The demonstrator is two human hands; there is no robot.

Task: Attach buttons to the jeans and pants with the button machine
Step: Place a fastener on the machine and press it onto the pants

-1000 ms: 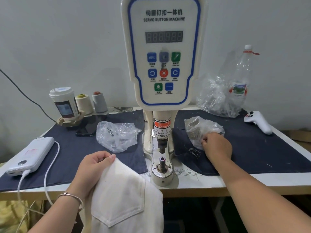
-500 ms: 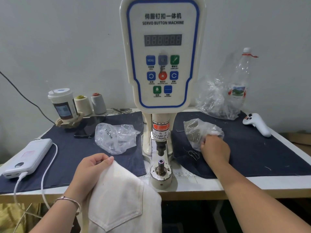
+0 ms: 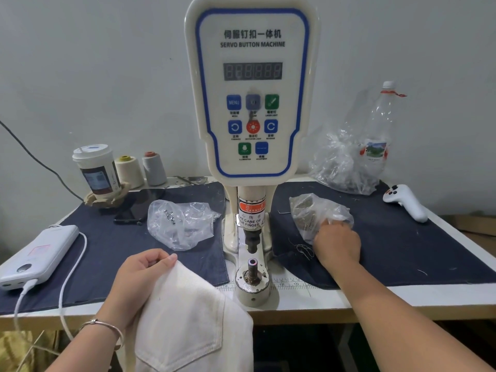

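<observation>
Plastic bag (image 3: 319,216), right hand (image 3: 336,244) deeper now

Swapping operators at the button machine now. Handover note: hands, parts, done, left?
Left hand: grips the white pants at the top edge, below and left of the machine's lower post.
Right hand: fingers in the clear bag of small metal parts right of the servo button machine; whether it holds a part cannot be seen.
A second clear bag of parts lies left of the machine.
Done: no button visible on the pants; no fabric on the post.
Left: pick the parts, load them, lay the pants over the post, press.
</observation>
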